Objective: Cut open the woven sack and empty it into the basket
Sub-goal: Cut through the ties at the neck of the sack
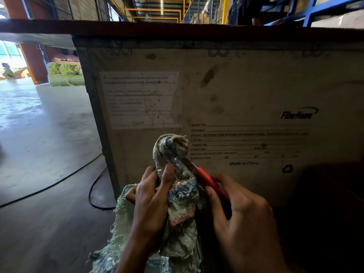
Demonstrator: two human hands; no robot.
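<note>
left hand (151, 201) fingers clamp the woven sack (177, 194) neck below its knot, right hand (244, 217) fingers wrapped round the red cutter (210, 182), blade at the knot; sack looks unopened, emptying still ahead, no basket visible

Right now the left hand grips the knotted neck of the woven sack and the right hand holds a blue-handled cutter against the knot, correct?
Not quite: the cutter's handle is red, not blue. In the head view the left hand grips the knotted neck of the woven sack, and the right hand holds the red-handled cutter with its blade against the knot.
</note>
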